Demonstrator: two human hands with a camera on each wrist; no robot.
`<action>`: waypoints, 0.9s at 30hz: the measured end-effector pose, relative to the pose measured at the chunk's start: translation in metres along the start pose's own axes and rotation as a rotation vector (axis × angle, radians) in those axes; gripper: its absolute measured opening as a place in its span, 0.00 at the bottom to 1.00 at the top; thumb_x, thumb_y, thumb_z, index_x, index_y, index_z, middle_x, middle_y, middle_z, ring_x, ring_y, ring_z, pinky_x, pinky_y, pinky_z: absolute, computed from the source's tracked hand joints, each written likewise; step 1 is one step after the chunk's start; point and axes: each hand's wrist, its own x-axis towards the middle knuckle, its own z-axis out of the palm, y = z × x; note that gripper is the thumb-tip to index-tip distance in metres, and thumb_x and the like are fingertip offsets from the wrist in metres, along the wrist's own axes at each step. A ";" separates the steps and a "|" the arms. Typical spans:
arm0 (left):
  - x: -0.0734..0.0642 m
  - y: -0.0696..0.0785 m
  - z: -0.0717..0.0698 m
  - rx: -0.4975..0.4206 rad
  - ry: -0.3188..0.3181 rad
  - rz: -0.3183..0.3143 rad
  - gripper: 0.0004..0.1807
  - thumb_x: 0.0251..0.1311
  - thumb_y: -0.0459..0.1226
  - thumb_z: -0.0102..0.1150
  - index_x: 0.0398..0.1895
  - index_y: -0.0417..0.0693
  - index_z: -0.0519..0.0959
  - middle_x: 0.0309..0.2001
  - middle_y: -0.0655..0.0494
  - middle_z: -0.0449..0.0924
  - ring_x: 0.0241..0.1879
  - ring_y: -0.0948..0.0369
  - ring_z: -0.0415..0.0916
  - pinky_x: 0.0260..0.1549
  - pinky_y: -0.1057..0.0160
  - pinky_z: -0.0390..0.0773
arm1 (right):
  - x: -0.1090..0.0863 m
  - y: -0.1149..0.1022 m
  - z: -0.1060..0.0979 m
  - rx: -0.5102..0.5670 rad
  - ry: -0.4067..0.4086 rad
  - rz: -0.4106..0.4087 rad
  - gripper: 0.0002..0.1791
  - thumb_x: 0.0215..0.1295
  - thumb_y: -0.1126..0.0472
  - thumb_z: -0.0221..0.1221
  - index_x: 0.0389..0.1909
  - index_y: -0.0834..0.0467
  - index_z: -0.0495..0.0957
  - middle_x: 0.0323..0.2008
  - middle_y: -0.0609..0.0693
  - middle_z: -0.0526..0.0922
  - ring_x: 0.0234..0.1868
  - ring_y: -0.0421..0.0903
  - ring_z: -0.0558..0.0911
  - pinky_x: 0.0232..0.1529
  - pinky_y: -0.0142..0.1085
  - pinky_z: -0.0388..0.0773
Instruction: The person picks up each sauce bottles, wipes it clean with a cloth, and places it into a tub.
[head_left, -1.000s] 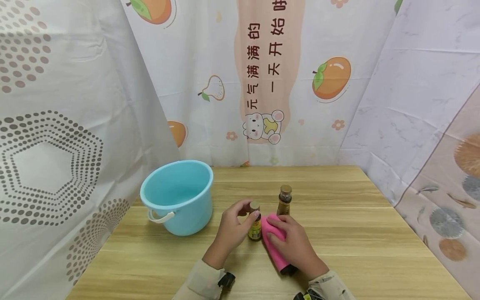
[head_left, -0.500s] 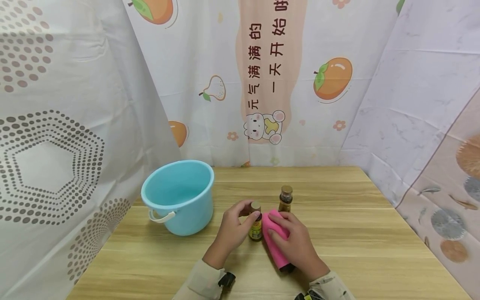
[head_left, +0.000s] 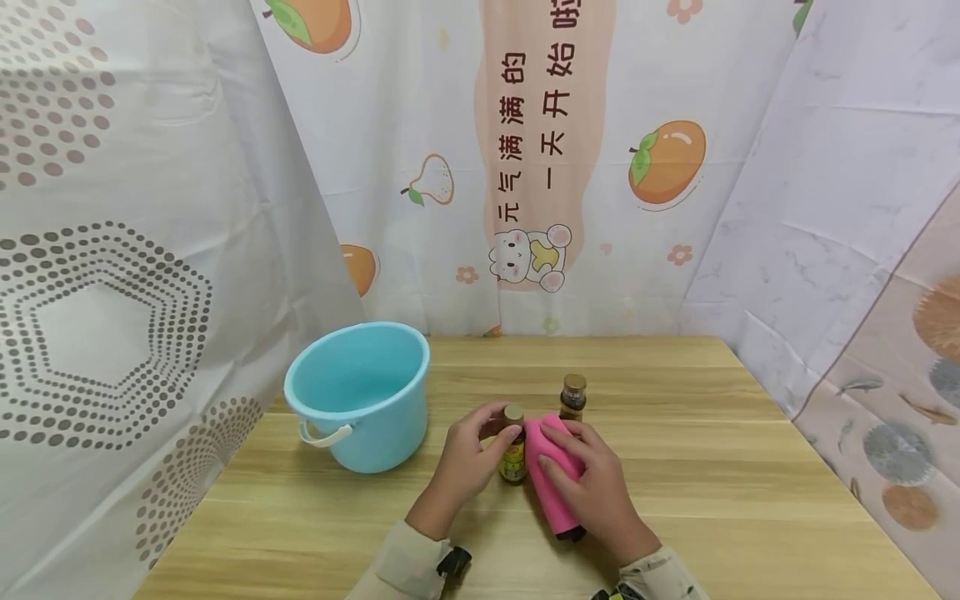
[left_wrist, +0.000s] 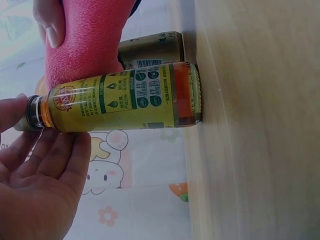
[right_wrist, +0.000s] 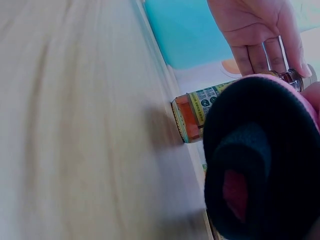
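A small glass bottle (head_left: 513, 461) with a yellow-green label and amber contents stands upright on the wooden table. My left hand (head_left: 467, 454) pinches it at the cap and neck between thumb and fingers. Pressed close against its right side is a folded fuzzy pink cloth (head_left: 551, 475), gripped by my right hand (head_left: 596, 483). The cloth's black inner layer (right_wrist: 260, 107) shows as a rolled end in the right wrist view. Behind the cloth stands a second bottle (head_left: 573, 396) with a gold-brown cap, its lower part hidden in the head view.
A light blue bucket (head_left: 412, 417) with a white handle (head_left: 327, 435) stands at the left of the table (head_left: 697, 450). Printed curtains (head_left: 420, 275) hang behind and along both sides. Table surface extends to the right and in front of the hands.
The pink cloth and right hand shift slightly against the bottle, and the cloth's top edge rises a little. The left hand keeps its pinch on the bottle, which stays in place.
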 end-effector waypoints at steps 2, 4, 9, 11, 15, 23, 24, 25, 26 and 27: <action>-0.001 -0.001 0.001 -0.009 -0.002 -0.007 0.19 0.72 0.47 0.62 0.62 0.54 0.80 0.54 0.60 0.85 0.55 0.62 0.84 0.60 0.61 0.81 | -0.001 0.000 0.000 0.002 -0.009 0.005 0.25 0.58 0.62 0.76 0.59 0.51 0.86 0.56 0.47 0.82 0.51 0.45 0.84 0.42 0.34 0.87; -0.001 0.000 0.001 -0.018 -0.002 -0.015 0.19 0.72 0.47 0.63 0.62 0.53 0.79 0.54 0.59 0.85 0.56 0.62 0.84 0.60 0.62 0.81 | -0.002 0.000 0.000 0.003 -0.017 0.011 0.25 0.59 0.62 0.76 0.59 0.51 0.86 0.56 0.48 0.82 0.51 0.45 0.84 0.42 0.34 0.88; -0.001 -0.001 0.001 -0.024 0.003 -0.021 0.23 0.72 0.45 0.63 0.65 0.45 0.77 0.55 0.55 0.83 0.56 0.61 0.84 0.60 0.62 0.81 | -0.002 -0.001 -0.001 -0.007 -0.051 0.052 0.24 0.60 0.60 0.75 0.59 0.50 0.86 0.57 0.47 0.82 0.52 0.43 0.84 0.43 0.34 0.87; -0.001 -0.001 0.001 -0.024 0.003 -0.022 0.24 0.72 0.44 0.63 0.66 0.43 0.77 0.55 0.54 0.83 0.56 0.61 0.84 0.60 0.62 0.81 | -0.001 -0.001 -0.001 -0.009 -0.068 0.070 0.24 0.61 0.60 0.74 0.59 0.50 0.86 0.58 0.47 0.82 0.52 0.43 0.84 0.44 0.34 0.87; -0.002 -0.001 0.001 -0.031 -0.002 -0.029 0.23 0.73 0.43 0.62 0.66 0.43 0.77 0.56 0.54 0.82 0.57 0.61 0.83 0.60 0.63 0.80 | -0.001 -0.003 -0.002 -0.016 -0.096 0.094 0.23 0.62 0.60 0.74 0.59 0.51 0.85 0.57 0.48 0.82 0.52 0.43 0.84 0.44 0.34 0.87; -0.003 0.001 0.000 -0.069 -0.014 -0.039 0.22 0.74 0.43 0.60 0.67 0.49 0.76 0.57 0.54 0.82 0.59 0.61 0.82 0.62 0.62 0.79 | -0.002 -0.005 -0.001 -0.052 -0.141 0.161 0.23 0.62 0.58 0.74 0.59 0.49 0.85 0.57 0.48 0.82 0.53 0.44 0.84 0.47 0.36 0.87; -0.003 0.000 0.000 -0.069 -0.015 -0.039 0.21 0.75 0.43 0.60 0.67 0.50 0.76 0.58 0.54 0.82 0.60 0.61 0.82 0.62 0.62 0.79 | -0.002 -0.005 -0.001 -0.056 -0.147 0.169 0.23 0.62 0.58 0.74 0.59 0.49 0.86 0.57 0.48 0.82 0.53 0.45 0.84 0.48 0.37 0.87; -0.003 0.000 0.000 -0.070 -0.015 -0.039 0.21 0.75 0.43 0.59 0.67 0.50 0.76 0.59 0.54 0.81 0.61 0.61 0.81 0.63 0.62 0.78 | -0.002 -0.005 0.000 -0.062 -0.152 0.178 0.23 0.62 0.58 0.74 0.59 0.49 0.86 0.57 0.49 0.82 0.54 0.45 0.84 0.48 0.37 0.87; -0.003 0.000 0.000 -0.068 -0.015 -0.036 0.21 0.75 0.44 0.59 0.67 0.50 0.76 0.60 0.54 0.81 0.61 0.60 0.81 0.63 0.62 0.78 | -0.002 -0.005 0.000 -0.071 -0.157 0.185 0.23 0.62 0.58 0.74 0.59 0.49 0.86 0.57 0.49 0.83 0.54 0.45 0.84 0.48 0.38 0.86; -0.003 -0.001 0.000 -0.066 -0.014 -0.034 0.21 0.76 0.44 0.58 0.67 0.50 0.76 0.61 0.54 0.81 0.62 0.61 0.80 0.63 0.62 0.78 | -0.002 -0.005 0.000 -0.083 -0.162 0.189 0.23 0.62 0.57 0.74 0.59 0.49 0.86 0.57 0.49 0.83 0.54 0.45 0.84 0.49 0.38 0.86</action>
